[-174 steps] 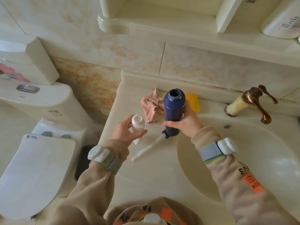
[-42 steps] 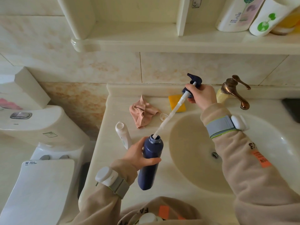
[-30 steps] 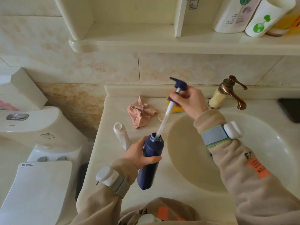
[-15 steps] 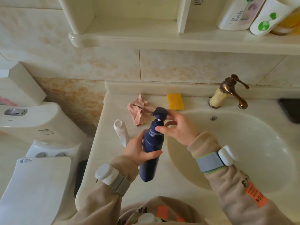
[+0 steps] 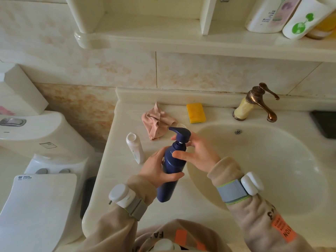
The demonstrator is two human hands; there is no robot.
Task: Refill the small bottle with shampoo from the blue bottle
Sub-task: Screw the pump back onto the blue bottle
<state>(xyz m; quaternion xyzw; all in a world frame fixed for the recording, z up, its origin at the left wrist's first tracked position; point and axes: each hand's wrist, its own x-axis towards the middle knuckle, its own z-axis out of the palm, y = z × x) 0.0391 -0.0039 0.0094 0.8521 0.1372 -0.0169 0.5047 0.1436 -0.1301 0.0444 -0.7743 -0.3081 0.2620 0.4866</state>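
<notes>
The blue bottle [image 5: 171, 171] stands tilted above the counter, left of the basin, with its dark blue pump head [image 5: 180, 134] seated in the neck. My left hand [image 5: 157, 169] wraps around the bottle's middle. My right hand [image 5: 197, 153] is at the pump collar, thumb in front of the shoulder and fingers behind the neck. The small white bottle [image 5: 135, 147] stands uncapped on the counter, just left of both hands and apart from them.
A crumpled pink cloth [image 5: 156, 121] and a yellow sponge [image 5: 196, 113] lie behind the bottles. A small clear cap [image 5: 181, 126] peeks out behind the pump. The basin [image 5: 263, 170] and bronze tap [image 5: 258, 102] are to the right, a toilet [image 5: 40, 160] to the left, bottles on the shelf [image 5: 283, 13].
My right hand lowered the pump with its long white tube into the blue bottle until the head sat on the neck; it now stays at the collar. My left hand kept holding the bottle.
</notes>
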